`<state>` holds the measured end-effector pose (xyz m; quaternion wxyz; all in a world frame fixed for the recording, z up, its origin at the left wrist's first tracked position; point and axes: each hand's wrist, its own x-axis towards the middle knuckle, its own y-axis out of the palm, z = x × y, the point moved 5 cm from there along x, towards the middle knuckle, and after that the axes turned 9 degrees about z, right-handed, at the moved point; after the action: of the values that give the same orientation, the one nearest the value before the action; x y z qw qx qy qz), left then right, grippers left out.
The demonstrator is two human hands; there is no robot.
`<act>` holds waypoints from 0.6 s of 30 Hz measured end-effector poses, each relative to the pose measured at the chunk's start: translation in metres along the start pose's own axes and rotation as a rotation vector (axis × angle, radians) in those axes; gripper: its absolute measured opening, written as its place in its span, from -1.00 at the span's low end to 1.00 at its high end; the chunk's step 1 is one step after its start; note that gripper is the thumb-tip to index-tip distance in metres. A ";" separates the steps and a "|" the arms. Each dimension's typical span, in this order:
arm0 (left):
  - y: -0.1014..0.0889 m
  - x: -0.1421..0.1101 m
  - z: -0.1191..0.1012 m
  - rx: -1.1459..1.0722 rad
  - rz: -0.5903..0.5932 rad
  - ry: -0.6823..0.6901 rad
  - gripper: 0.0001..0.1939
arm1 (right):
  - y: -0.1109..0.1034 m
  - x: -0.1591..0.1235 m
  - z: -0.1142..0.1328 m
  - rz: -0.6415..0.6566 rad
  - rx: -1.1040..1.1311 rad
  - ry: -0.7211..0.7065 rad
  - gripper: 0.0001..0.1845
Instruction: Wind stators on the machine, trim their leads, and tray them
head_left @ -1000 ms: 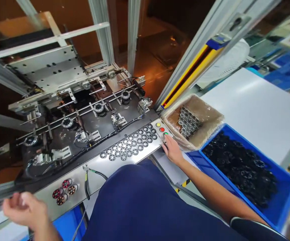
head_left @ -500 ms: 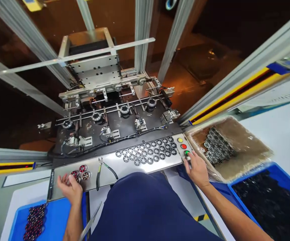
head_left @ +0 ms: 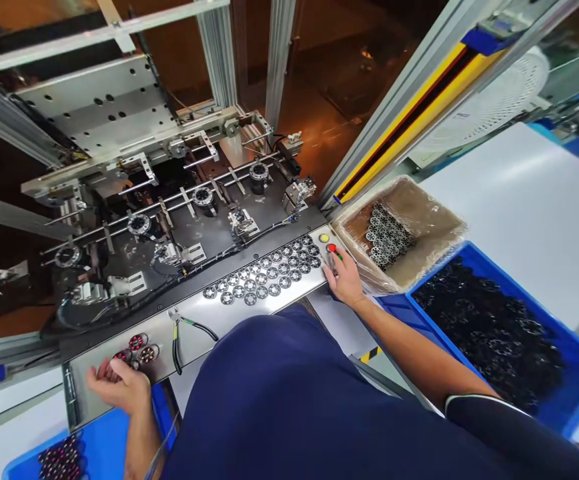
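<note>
My left hand (head_left: 122, 385) rests palm up, fingers loosely curled but apart, at the left end of the metal ledge (head_left: 194, 353). Beside its fingers lie a few round parts with red and copper-coloured windings (head_left: 138, 341); it partly covers one. My right hand (head_left: 344, 280) is at the button panel, fingers apart and holding nothing. Its index finger reaches to the red button (head_left: 331, 248), with the green button (head_left: 339, 255) partly hidden beside it. Whether the finger presses a button, I cannot tell. A yellow button (head_left: 324, 238) sits above. Several black-and-silver ring-shaped parts (head_left: 262, 279) lie in rows on the ledge.
Green-handled cutting pliers (head_left: 178, 333) lie on the ledge. Behind it stands a machine fixture with round holders (head_left: 203, 198). At right are a plastic-lined box (head_left: 434, 220) of silver rings and a blue bin (head_left: 499, 283) of black parts. Another blue bin (head_left: 102, 440) stands lower left.
The view has swung to the right and closer. My right index finger has shifted from the green button toward the red one. My left hand stays beside the wound parts.
</note>
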<state>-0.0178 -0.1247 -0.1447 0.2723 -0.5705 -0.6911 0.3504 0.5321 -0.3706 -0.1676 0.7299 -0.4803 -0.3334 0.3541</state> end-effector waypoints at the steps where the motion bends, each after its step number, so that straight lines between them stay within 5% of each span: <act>1: 0.000 0.000 0.000 0.005 0.003 0.001 -0.31 | 0.000 0.000 0.002 -0.001 0.003 0.006 -0.44; 10: -0.001 -0.005 -0.003 -0.026 -0.003 0.017 -0.39 | -0.004 0.003 0.005 -0.041 -0.013 0.009 -0.41; 18: -0.001 -0.008 -0.004 -0.106 -0.125 -0.006 -0.55 | -0.010 0.031 0.008 -0.177 0.015 -0.111 -0.50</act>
<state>-0.0134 -0.1321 -0.1411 0.2608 -0.5388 -0.7437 0.2975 0.5442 -0.3437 -0.1507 0.7424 -0.4232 -0.4118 0.3166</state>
